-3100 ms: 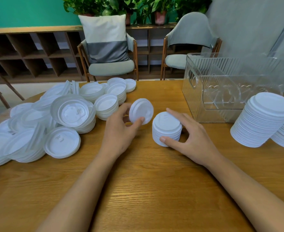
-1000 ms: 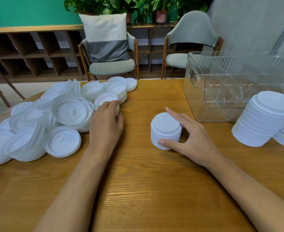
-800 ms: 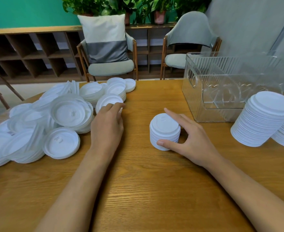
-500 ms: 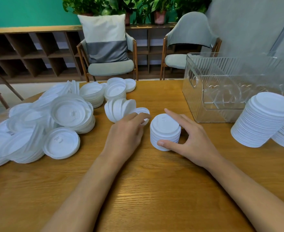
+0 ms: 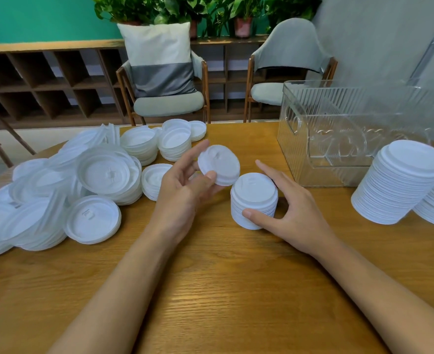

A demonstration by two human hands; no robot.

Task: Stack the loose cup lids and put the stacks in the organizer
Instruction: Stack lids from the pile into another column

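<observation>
Mid-frame, fingers (image 5: pixel 194 153) of the left hand (image 5: pixel 182 198) pinched one lid (image 5: pixel 219 166) just above the small stack (image 5: pixel 253 200) that the right hand (image 5: pixel 292 213) gripped. Many loose lids (image 5: pixel 103 175) lay at the left. The box (image 5: pixel 338 139) at the upper right looked empty.

Visible body parts: two forearms and two hands. The left forearm (image 5: pixel 124 290) and right forearm (image 5: pixel 379 297) are bare along their full visible length. The left hand (image 5: pixel 182 192) and right hand (image 5: pixel 292 213) are bare. The thumbnails (image 5: pixel 246 214) are cut short and have a plain, natural finish.
</observation>
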